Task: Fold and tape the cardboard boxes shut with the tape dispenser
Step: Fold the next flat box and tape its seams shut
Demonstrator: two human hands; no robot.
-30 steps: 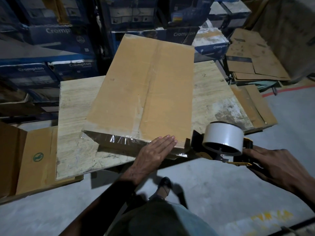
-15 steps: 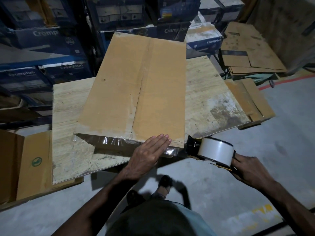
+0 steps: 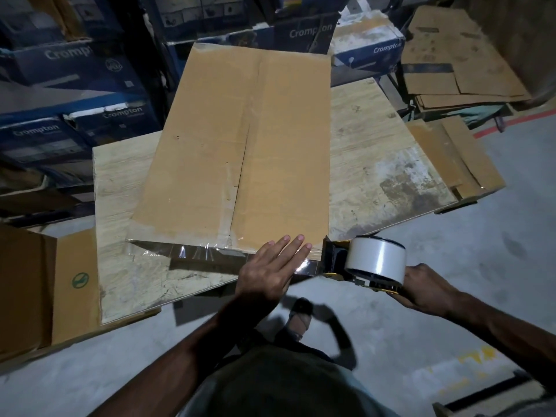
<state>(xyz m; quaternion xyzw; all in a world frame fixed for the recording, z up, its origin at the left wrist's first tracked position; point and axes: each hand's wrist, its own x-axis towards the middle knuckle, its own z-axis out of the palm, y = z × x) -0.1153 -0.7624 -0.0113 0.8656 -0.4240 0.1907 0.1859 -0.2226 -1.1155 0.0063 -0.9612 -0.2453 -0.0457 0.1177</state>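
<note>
Wooden table (image 3: 376,152) bears one cardboard box (image 3: 228,139); left hand (image 3: 267,272) flat atop, right hand (image 3: 427,287) seemingly gripping one tape dispenser (image 3: 370,260).

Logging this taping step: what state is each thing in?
Flat brown cardboard box: lying on wooden table, near edge taped.
Clear tape strip: stuck along that edge, uncut.
Black-and-yellow tape dispenser: at box's right corner.
Left hand: flat, pressing tape.
Right hand: grips dispenser.

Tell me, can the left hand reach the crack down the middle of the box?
Probably yes. The left hand lies flat on the near edge of the cardboard box, holding nothing, and the crack ends just left of its fingers. Nothing sits between them.
</note>
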